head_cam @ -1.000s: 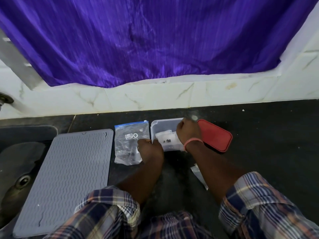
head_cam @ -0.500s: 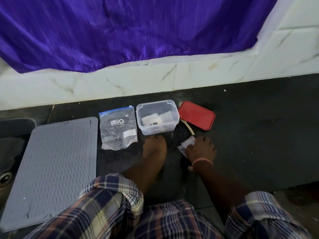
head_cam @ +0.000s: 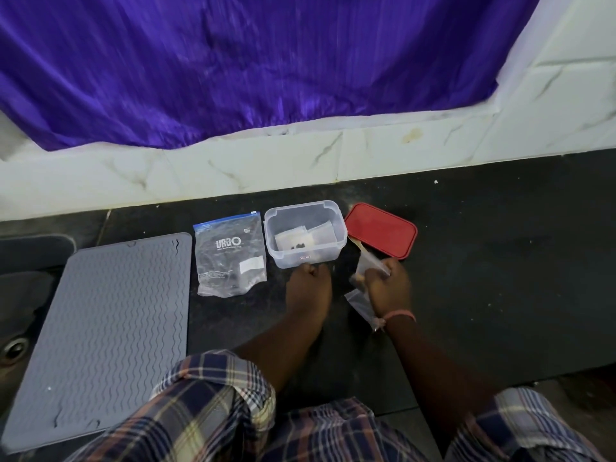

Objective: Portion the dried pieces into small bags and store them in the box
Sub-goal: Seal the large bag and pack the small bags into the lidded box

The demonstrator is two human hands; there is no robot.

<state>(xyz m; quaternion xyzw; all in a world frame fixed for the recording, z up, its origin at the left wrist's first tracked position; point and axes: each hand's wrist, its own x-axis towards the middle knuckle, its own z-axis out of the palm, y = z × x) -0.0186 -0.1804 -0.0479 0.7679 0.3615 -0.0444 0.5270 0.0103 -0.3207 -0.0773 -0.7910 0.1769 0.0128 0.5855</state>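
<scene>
A purple curtain fills the top of the view, hanging over a band of white marbled tile. Below it runs a black counter, and at its left edge lies a grey ribbed mat, partly over a sink. The person's plaid sleeves frame the bottom. Right of the mat a large zip bag printed with URGO lies flat, with a white label near its lower right. Just beside it stands the clear box, open, holding small bags, one with a few dark dried pieces showing through. The red lid lies flat to the right of the box, close to it, and a pale wooden stick (its far end seems tucked against the lid's near edge) slants toward the right hand. The left hand rests just in front of the box with fingers curled under at the knuckles; whether it holds anything cannot be told. The right hand, a pink band at its wrist, pinches a small clear bag between thumb and curled fingers, lifted off the counter in front of the lid. Another clear bag lies on the counter at that wrist.
</scene>
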